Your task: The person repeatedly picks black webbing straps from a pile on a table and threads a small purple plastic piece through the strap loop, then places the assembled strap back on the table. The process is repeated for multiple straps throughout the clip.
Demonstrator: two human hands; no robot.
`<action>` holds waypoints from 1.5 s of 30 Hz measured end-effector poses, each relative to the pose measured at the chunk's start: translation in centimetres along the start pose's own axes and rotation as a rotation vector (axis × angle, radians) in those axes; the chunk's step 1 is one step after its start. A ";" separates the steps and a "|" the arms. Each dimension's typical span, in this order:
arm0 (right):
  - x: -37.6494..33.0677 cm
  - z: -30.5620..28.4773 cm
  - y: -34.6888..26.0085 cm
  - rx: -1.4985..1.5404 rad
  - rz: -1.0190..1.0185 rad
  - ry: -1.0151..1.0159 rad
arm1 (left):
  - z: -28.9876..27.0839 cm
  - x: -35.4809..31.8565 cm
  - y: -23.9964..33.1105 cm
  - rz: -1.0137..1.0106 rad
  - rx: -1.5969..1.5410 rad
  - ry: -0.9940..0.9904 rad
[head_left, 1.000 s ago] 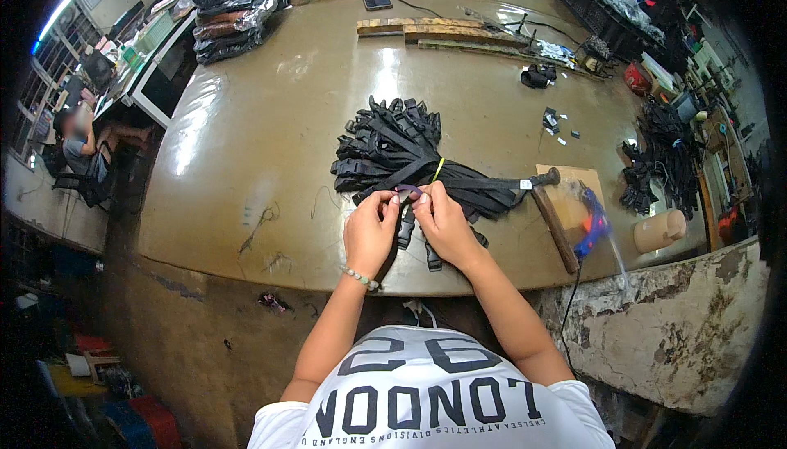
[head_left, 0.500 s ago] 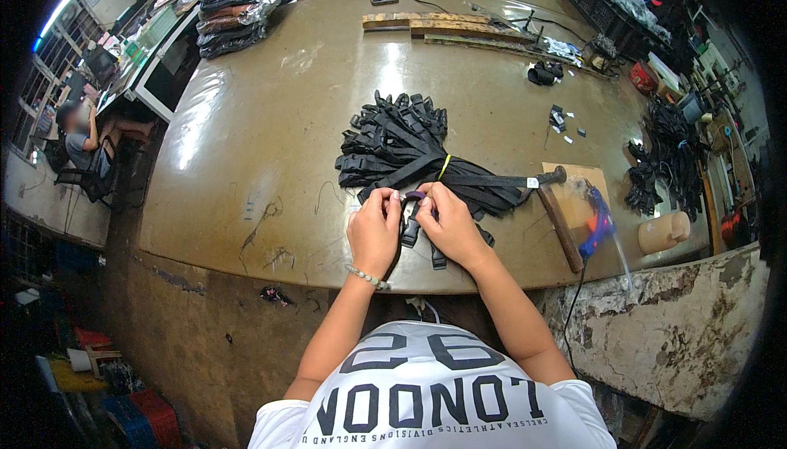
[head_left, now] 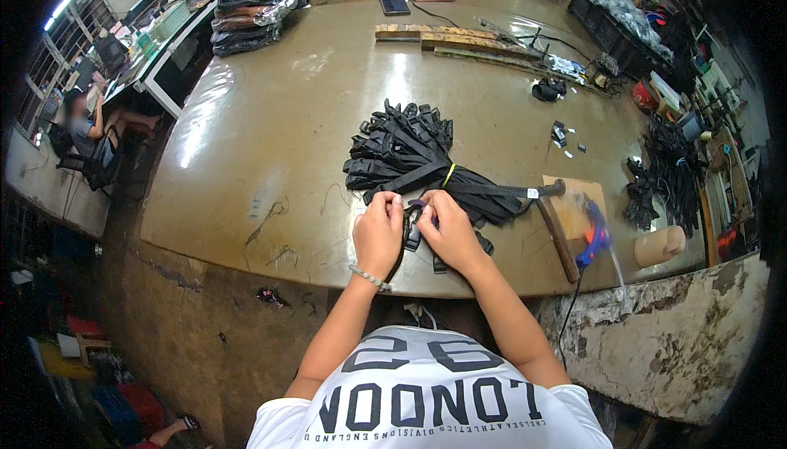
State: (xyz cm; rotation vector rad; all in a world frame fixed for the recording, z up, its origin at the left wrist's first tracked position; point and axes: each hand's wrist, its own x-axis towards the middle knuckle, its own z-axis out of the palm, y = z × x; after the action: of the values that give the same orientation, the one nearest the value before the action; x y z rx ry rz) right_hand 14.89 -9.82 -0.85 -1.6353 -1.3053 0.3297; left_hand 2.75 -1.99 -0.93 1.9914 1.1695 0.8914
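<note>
Close to the table's front edge, my left hand (head_left: 378,234) and my right hand (head_left: 450,232) are almost together, fingers closed in a pinch. Between them is a black webbing strap with a plastic buckle (head_left: 411,238), and a bit of purple shows by the right fingertips. My fingers partly cover the strap, so its exact path is hidden. Just beyond lies a large bundle of black buckled straps (head_left: 399,147), gathered by a yellow tie (head_left: 449,174). The bundle's strap ends fan out rightward, past my right hand. Another black buckle (head_left: 440,265) hangs below that hand.
To the right lie a hammer (head_left: 559,240), a cardboard sheet (head_left: 579,214), a blue-and-red glue gun (head_left: 597,241) and a beige cylinder (head_left: 658,246). Wooden bars (head_left: 459,39), a phone (head_left: 394,4) and bagged stacks (head_left: 258,6) are farther back. A person (head_left: 92,133) sits at far left.
The whole view has shifted slightly. Both hands stay at the strap, and less of the purple piece shows between them. A foot has come into view at the lower left.
</note>
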 end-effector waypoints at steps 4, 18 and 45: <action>-0.2 0.0 0.3 0.097 0.098 0.034 | -2.0 0.9 -0.5 -0.136 -0.136 0.075; 2.3 -1.3 0.0 0.699 0.165 0.068 | -1.3 3.5 -1.4 0.445 0.005 0.039; 3.4 0.3 0.4 0.363 0.020 0.009 | -0.2 2.2 -1.9 0.108 -0.151 0.072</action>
State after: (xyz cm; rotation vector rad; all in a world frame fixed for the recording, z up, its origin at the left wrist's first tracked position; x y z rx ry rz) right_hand 16.26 -6.78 -0.14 -1.3416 -1.1459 0.5380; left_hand 2.57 0.71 -1.83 1.9280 1.0090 1.0814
